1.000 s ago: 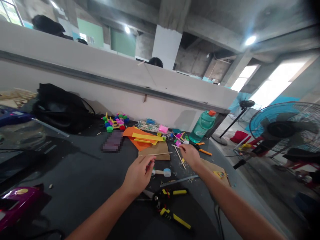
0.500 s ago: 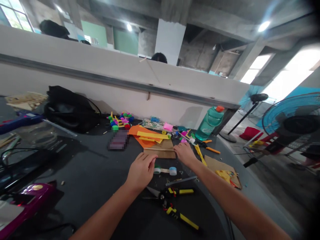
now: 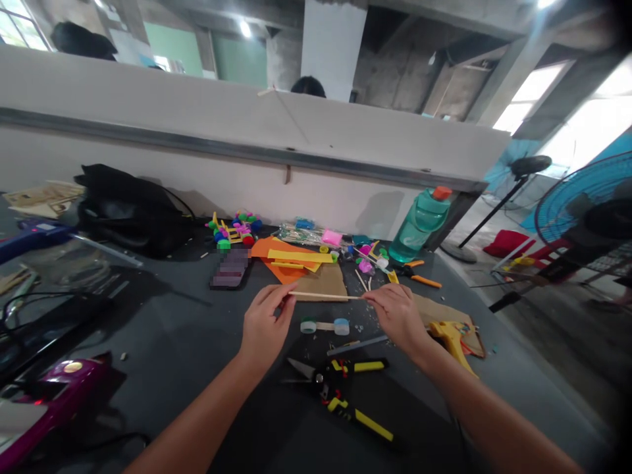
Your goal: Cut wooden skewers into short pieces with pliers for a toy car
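Observation:
A thin wooden stick point(image 3: 326, 296) stretches level between my two hands. Its left end is pinched by my left hand point(image 3: 266, 319), its right end by my right hand point(image 3: 397, 313). Behind the stick lies a piece of brown cardboard point(image 3: 328, 280), with orange sheets point(image 3: 269, 250) and yellow strips point(image 3: 301, 256) on and beside it. Two small tape rolls point(image 3: 341, 326) sit below the stick, nearer to me. Closer still, black and yellow snips point(image 3: 320, 382) lie with their blades spread. A yellow glue gun point(image 3: 450, 336) rests by my right forearm.
A green bottle point(image 3: 419, 224) stands at the back right, near orange-handled pliers point(image 3: 419, 275). Coloured pom-pom figures point(image 3: 234, 230) and a pixelated dark object point(image 3: 230, 268) are behind on the left. A black bag point(image 3: 128, 210) and a magenta device point(image 3: 64, 401) occupy the left side.
The stick has come up off the cardboard towards me. My right hand has moved nearer and to the right; my left hand now pinches the stick's other end. The view has shifted slightly.

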`<state>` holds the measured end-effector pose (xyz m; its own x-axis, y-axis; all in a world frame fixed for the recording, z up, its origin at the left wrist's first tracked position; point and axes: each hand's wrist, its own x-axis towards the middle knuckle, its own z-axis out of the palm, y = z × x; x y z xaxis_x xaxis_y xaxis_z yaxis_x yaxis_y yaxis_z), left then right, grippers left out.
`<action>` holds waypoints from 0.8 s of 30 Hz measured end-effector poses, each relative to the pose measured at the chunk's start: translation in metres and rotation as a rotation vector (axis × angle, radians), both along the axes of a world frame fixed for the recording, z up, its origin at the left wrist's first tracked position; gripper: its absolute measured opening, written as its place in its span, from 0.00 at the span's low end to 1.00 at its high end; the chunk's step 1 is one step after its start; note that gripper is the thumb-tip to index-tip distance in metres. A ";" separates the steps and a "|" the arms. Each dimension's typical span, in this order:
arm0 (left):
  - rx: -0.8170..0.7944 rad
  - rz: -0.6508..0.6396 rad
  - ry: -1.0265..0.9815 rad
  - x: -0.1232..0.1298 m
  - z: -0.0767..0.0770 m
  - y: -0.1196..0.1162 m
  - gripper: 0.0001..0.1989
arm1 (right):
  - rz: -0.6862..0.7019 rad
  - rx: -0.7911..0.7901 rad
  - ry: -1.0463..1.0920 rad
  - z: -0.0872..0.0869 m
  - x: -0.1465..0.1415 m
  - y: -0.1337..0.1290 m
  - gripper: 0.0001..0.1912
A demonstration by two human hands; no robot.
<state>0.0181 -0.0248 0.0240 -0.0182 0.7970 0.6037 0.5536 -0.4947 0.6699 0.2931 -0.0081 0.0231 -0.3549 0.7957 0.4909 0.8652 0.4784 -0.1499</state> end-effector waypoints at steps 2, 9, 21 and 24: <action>-0.026 -0.041 -0.019 0.002 0.002 -0.003 0.10 | -0.007 -0.001 -0.008 -0.001 0.003 -0.002 0.13; -0.435 -0.225 -0.275 0.009 0.005 -0.004 0.13 | -0.041 0.002 0.025 0.010 0.013 -0.006 0.14; -0.535 -0.284 -0.959 0.017 0.011 -0.002 0.09 | 0.160 -0.242 0.092 0.021 -0.059 -0.083 0.09; -0.513 -0.332 -1.077 0.012 0.022 -0.005 0.06 | 0.195 -0.364 0.008 0.019 -0.064 -0.098 0.22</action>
<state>0.0304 -0.0302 0.0464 -0.0637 0.9977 0.0232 -0.5010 -0.0521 0.8639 0.2289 -0.1063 0.0422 -0.5134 0.8361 0.1931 0.7617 0.5477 -0.3463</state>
